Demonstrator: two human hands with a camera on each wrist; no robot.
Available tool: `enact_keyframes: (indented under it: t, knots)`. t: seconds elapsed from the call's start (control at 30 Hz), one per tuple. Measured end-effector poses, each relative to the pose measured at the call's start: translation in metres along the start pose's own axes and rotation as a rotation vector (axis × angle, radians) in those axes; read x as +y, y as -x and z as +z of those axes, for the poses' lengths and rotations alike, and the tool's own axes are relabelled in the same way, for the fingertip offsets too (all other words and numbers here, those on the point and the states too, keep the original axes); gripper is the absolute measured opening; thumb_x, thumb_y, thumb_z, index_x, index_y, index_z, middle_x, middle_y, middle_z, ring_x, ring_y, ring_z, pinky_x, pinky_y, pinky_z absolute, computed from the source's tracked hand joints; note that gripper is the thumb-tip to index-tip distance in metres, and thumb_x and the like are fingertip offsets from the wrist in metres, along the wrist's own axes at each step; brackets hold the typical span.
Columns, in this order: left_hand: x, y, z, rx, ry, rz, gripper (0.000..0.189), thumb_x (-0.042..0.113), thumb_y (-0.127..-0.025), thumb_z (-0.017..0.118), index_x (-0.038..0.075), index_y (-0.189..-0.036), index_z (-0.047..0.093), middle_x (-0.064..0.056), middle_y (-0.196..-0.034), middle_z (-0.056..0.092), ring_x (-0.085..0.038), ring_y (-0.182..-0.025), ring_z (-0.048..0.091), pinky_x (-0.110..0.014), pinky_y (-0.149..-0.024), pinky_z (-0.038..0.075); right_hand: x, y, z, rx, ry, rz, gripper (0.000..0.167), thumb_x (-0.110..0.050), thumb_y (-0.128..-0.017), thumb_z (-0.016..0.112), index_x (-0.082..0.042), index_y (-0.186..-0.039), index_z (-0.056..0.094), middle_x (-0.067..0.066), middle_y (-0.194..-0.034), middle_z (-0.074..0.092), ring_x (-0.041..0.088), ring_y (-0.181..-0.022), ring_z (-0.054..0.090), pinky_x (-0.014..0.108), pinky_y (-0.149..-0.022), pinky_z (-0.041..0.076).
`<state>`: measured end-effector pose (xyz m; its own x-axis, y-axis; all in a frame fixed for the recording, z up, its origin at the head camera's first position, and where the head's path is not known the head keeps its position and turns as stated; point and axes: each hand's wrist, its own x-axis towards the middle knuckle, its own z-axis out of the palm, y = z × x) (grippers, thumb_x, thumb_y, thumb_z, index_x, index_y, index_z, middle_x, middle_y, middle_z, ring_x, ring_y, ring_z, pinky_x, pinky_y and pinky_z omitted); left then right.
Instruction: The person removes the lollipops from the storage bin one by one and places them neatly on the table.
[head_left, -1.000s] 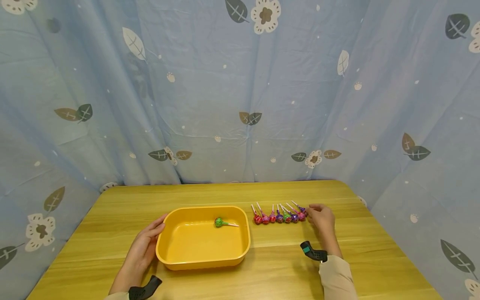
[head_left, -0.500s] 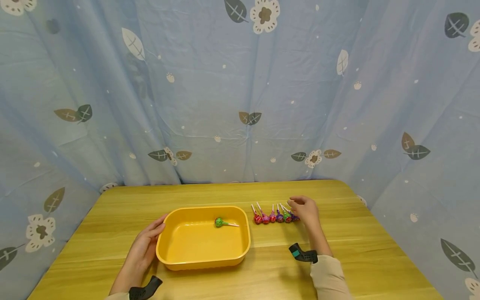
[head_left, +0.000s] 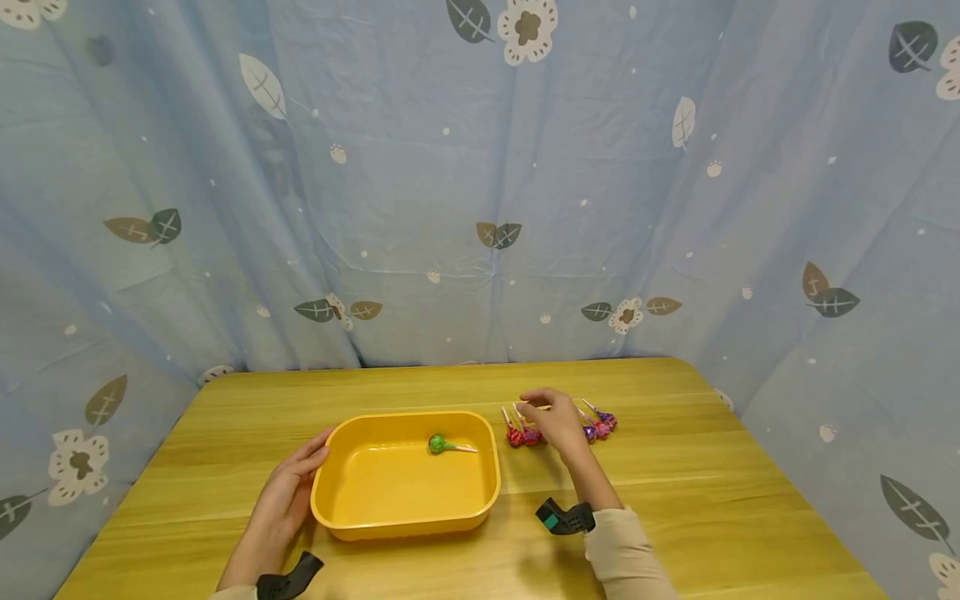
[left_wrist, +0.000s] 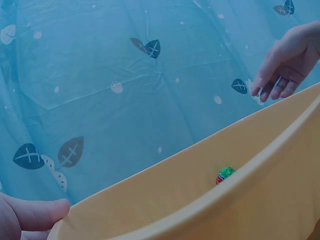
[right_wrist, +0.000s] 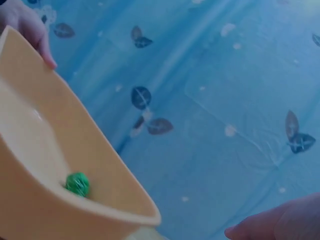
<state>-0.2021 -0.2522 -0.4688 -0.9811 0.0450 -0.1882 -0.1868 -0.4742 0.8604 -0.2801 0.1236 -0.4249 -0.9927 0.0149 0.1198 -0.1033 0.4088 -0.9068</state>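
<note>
My left hand point(head_left: 288, 492) rests against the left end of a yellow plastic tray point(head_left: 405, 530), its straight digits along the outer wall at the rim. Inside the tray, toward the back right, lies a green-wrapped lollipop point(head_left: 437, 444) with its white stick pointing right. Right of the tray my right hand point(head_left: 557, 423) hovers over a row of wrapped lollipops, fingers loosely bent and holding nothing. It hides the middle of the row. Red lollipops point(head_left: 515, 437) show at the left end, purple and pink lollipops point(head_left: 606, 422) at the right end.
Everything stands on a yellow wood-grain table point(head_left: 450, 575). Behind it hangs a light blue curtain point(head_left: 420, 192) with leaves and flowers. Each wrist carries a black strap mount, one seen as the right wrist mount point(head_left: 566, 518).
My right hand has moved left along the lollipop row, from its right end to over its left half, uncovering the right-end lollipops. The left hand and tray stay put.
</note>
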Motion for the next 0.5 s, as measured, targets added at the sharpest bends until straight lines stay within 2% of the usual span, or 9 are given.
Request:
enact_keyframes:
  t: [0.3, 0.4, 0.5]
  knots:
    - [0.001, -0.001, 0.000, 0.038, 0.013, -0.024, 0.025, 0.014, -0.101, 0.052, 0.033, -0.109, 0.066, 0.020, -0.110, 0.063, -0.002, -0.110, 0.056, -0.025, -0.101, 0.042, -0.018, 0.002, 0.026, -0.119, -0.044, -0.090, 0.019, -0.010, -0.090, 0.068, 0.000, -0.105, 0.070, 0.009, -0.090, 0.065, 0.032, -0.076, 0.065, 0.048, -0.067, 0.056]
    - [0.001, -0.001, 0.000, 0.047, 0.018, -0.030, 0.024, 0.014, -0.101, 0.052, 0.031, -0.113, 0.064, 0.020, -0.110, 0.063, -0.003, -0.109, 0.057, -0.026, -0.102, 0.041, -0.024, 0.004, 0.032, -0.152, -0.046, -0.085, 0.020, -0.012, -0.090, 0.068, -0.001, -0.106, 0.070, 0.008, -0.088, 0.064, 0.031, -0.072, 0.065, 0.040, -0.052, 0.053]
    - [0.001, -0.001, 0.000, 0.047, 0.020, -0.027, 0.023, 0.013, -0.101, 0.052, 0.031, -0.110, 0.064, 0.019, -0.109, 0.063, -0.003, -0.109, 0.057, -0.026, -0.102, 0.040, -0.028, 0.004, 0.037, -0.186, -0.055, -0.095, 0.022, -0.012, -0.090, 0.069, 0.001, -0.107, 0.069, 0.009, -0.089, 0.063, 0.034, -0.074, 0.064, 0.034, -0.051, 0.053]
